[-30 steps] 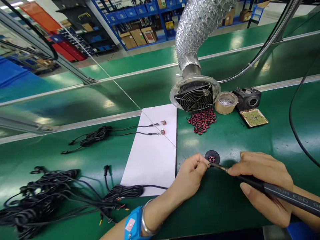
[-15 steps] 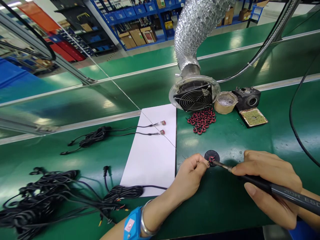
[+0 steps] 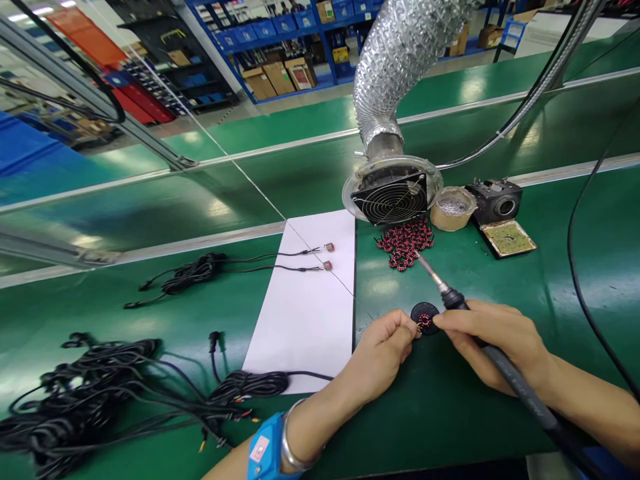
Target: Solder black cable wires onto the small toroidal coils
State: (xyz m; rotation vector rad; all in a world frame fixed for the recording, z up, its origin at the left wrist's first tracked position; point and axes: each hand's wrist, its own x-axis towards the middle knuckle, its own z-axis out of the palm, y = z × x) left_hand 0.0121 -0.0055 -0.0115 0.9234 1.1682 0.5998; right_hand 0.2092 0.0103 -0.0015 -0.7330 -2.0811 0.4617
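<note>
My left hand (image 3: pixel 383 350) is closed, thumb and forefinger pinching a thin wire (image 3: pixel 418 326) at the edge of a small red-and-black wound coil ring (image 3: pixel 425 321). This ring lies on a round black disc (image 3: pixel 425 307). My right hand (image 3: pixel 500 340) grips a soldering iron (image 3: pixel 453 298), its tip raised toward the pile of similar coil rings (image 3: pixel 406 240). The right forefinger reaches the disc's right edge beside the ring; whether it touches the ring I cannot tell. A black cable (image 3: pixel 253 384) runs behind my left forearm.
A fume extractor (image 3: pixel 393 197) hangs over the pile. Right of it stand a tape-roll cup (image 3: pixel 453 208) and an iron stand with sponge (image 3: pixel 509 237). Two wired coils (image 3: pixel 328 266) lie on white paper (image 3: pixel 305 327). Bundled black cables (image 3: pixel 90 393) lie left.
My right hand has moved left to the disc, and the iron's tip has swung up and away from the coil ring. My left hand stays almost still.
</note>
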